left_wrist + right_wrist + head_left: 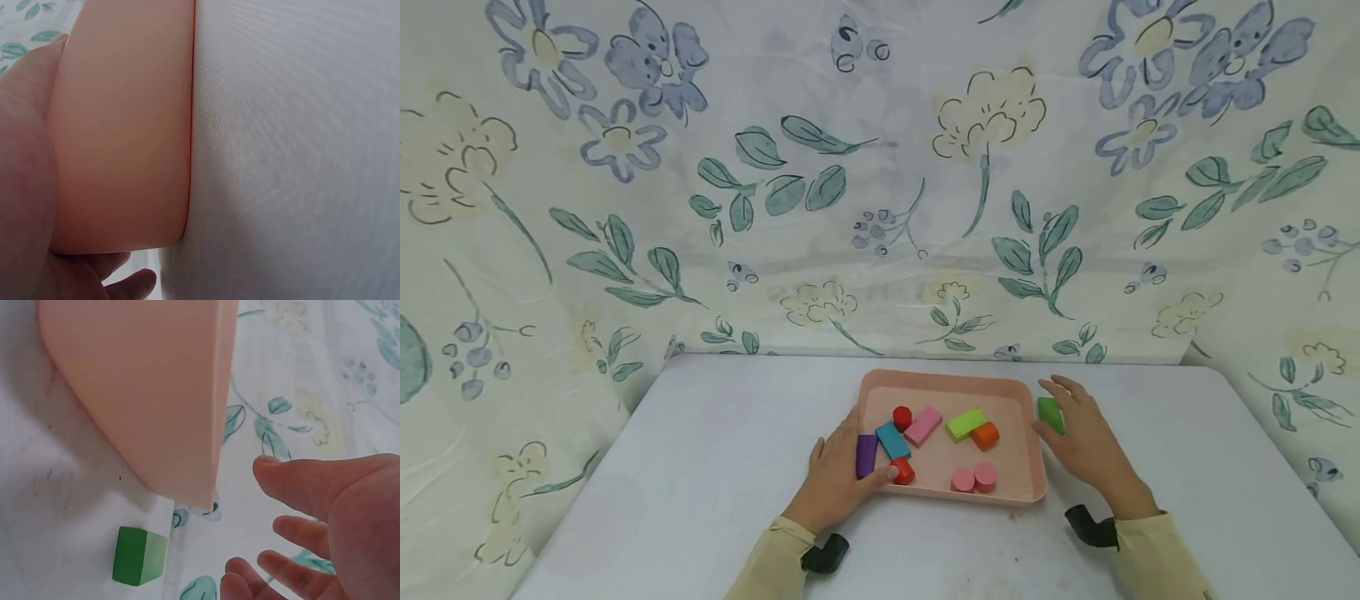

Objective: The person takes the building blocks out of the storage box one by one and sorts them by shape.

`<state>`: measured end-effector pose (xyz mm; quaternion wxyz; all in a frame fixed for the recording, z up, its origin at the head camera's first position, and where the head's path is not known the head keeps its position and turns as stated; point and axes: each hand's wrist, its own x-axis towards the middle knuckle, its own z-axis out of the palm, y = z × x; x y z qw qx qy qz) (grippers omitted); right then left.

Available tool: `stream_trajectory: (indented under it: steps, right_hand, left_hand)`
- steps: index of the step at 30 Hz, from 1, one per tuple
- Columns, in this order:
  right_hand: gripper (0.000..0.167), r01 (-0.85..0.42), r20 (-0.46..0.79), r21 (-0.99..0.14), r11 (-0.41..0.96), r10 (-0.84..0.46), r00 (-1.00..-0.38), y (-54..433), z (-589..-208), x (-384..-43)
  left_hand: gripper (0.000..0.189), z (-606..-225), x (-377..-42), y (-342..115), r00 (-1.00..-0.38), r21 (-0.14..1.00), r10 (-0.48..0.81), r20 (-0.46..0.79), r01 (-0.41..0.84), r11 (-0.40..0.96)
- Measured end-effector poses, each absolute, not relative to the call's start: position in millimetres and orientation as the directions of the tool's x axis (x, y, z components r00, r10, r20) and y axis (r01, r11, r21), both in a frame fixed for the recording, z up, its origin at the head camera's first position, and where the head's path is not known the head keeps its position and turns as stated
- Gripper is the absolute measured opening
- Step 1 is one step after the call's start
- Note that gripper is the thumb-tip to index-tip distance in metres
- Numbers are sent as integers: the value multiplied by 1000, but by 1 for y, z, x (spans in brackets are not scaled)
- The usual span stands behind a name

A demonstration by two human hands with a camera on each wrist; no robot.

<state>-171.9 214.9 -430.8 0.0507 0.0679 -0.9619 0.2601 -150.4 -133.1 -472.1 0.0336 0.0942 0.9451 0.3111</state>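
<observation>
A pink tray (947, 496) lies on the white table. My left hand (833, 477) holds its near left corner, thumb across the front rim and fingers along the outer left side. In the left wrist view the tray's outer wall (125, 137) hides part of this hand. A green block (1050, 414) rests on the table just right of the tray. My right hand (1086, 437) hovers around that block, fingers and thumb spread. In the right wrist view the green block (139, 556) stands apart from the fingertips (267, 465); nothing is held there.
Inside the tray lie a purple block (866, 456), a blue block (892, 440), a pink block (922, 426), a lime block (966, 423), an orange piece (985, 435), red pieces (902, 417) and pink cylinders (962, 479). Floral cloth (910, 325) hangs behind and beside the table (722, 467).
</observation>
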Motion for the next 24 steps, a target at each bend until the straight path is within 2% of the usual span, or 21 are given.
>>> stream_trajectory:
  steps: [17, 24]
  right_hand:
    - [57, -204, 194, -519, 830, -118, -974, 190, -424, -160]
    - [57, -224, 209, -473, 852, -139, -968, 179, -429, -159]
  left_hand:
    - [106, -470, -149, -134, -980, 606, 201, -2, 159, 779]
    - [107, -471, -150, -134, -978, 613, 207, -3, 162, 773]
